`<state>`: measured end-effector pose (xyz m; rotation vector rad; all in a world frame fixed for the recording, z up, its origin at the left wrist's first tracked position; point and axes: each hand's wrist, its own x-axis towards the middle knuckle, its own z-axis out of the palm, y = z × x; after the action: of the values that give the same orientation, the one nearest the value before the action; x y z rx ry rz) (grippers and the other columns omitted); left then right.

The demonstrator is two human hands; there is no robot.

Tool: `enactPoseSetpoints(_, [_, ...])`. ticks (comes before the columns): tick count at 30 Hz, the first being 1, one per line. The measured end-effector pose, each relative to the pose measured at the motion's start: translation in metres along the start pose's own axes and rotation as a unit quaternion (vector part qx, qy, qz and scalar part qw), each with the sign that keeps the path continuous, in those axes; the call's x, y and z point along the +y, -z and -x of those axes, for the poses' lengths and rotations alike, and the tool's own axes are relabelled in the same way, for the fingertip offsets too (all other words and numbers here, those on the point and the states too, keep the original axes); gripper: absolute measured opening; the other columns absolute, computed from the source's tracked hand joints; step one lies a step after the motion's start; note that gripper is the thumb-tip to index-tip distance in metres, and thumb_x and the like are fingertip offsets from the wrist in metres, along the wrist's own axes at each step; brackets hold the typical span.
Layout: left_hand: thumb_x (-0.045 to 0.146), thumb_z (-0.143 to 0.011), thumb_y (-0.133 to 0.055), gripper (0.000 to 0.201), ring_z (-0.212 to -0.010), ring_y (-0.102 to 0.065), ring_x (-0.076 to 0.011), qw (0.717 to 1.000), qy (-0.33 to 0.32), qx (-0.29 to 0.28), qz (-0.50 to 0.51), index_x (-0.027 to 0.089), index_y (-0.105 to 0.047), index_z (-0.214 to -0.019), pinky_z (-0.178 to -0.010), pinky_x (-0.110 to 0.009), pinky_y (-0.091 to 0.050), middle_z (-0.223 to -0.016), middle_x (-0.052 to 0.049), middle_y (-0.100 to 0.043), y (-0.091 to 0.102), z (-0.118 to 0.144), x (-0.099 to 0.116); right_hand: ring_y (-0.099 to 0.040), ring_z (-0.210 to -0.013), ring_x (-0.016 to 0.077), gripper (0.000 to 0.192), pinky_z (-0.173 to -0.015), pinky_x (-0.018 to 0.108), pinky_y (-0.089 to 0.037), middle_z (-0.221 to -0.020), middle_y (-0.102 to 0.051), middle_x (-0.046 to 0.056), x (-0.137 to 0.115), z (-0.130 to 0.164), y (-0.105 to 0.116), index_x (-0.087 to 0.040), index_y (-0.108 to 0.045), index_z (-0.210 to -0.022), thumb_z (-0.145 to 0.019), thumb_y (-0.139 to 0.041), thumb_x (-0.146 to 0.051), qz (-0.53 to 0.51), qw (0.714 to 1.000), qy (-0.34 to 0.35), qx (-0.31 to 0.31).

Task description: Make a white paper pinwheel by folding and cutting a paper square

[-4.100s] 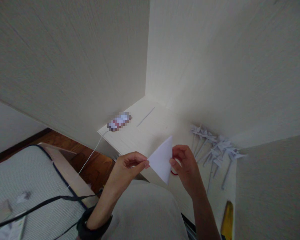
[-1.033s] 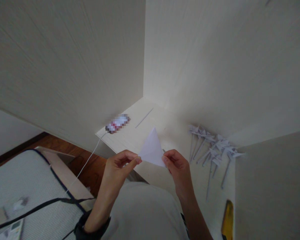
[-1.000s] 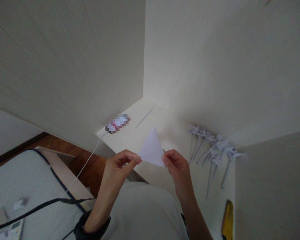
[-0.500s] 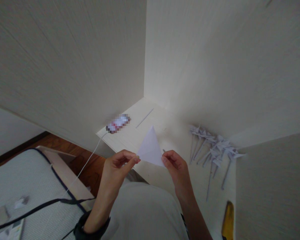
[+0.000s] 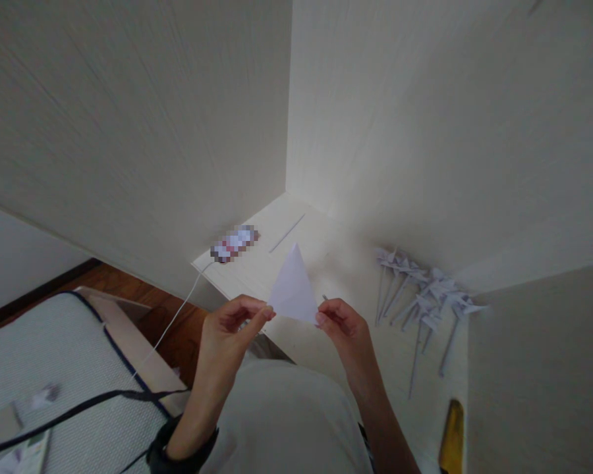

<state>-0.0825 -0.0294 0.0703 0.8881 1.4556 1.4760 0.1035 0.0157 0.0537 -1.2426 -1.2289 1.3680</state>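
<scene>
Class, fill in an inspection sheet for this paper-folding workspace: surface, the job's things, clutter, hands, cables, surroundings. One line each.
Surface: pale wooden desk top set in a corner between two pale walls.
Job's things: white paper triangle, held in the air above the desk, point up.
Clutter: pile of folded paper pieces on stems by the right wall; thin stick near the corner; yellow object at the desk's near edge; blurred small device at the left edge.
Hands: left hand pinches the triangle's lower left corner; right hand pinches its lower right corner.
Cables: white cable runs from the device down off the desk; black strap crosses the mat.
Surroundings: grey mat on a dark wooden floor.
</scene>
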Motion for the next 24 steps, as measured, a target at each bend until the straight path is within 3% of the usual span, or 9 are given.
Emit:
enactPoseSetpoints(8, [0.026, -0.074, -0.077, 0.01, -0.069, -0.064, -0.0126, 1.0, 0.008, 0.001, -0.008, 0.02, -0.073, -0.067, -0.069, -0.02, -0.049, -0.068, 0.001, -0.072, -0.001, 0.001, 0.0, -0.051, -0.058, 0.0133, 0.011, -0.061, 0.027, -0.045, -0.059, -0.054, -0.004, -0.005, 0.001, -0.001, -0.021, -0.061, -0.063, -0.069, -0.067, -0.027, 0.002, 1.0, 0.012, 0.017])
enactPoseSetpoints(18, [0.028, -0.072, -0.078, 0.011, -0.067, -0.063, -0.0142, 0.999, 0.003, 0.038, -0.015, 0.018, -0.073, -0.067, -0.067, -0.023, -0.049, -0.067, 0.0, -0.072, -0.003, 0.001, 0.007, -0.06, -0.062, 0.0149, 0.008, -0.063, 0.027, -0.049, -0.067, -0.064, -0.001, 0.004, -0.002, 0.005, -0.021, -0.066, -0.074, -0.071, -0.07, -0.027, -0.011, 1.0, 0.001, -0.024])
enactPoseSetpoints(24, [0.026, -0.072, -0.078, 0.01, -0.067, -0.063, -0.0133, 0.999, 0.006, 0.031, -0.014, 0.019, -0.074, -0.067, -0.067, -0.021, -0.048, -0.066, 0.0, -0.071, -0.004, 0.0, 0.007, -0.057, -0.059, 0.0135, 0.007, -0.06, 0.025, -0.045, -0.062, -0.062, -0.003, 0.008, -0.004, 0.009, -0.021, -0.064, -0.07, -0.073, -0.069, -0.024, -0.01, 0.999, 0.009, -0.03])
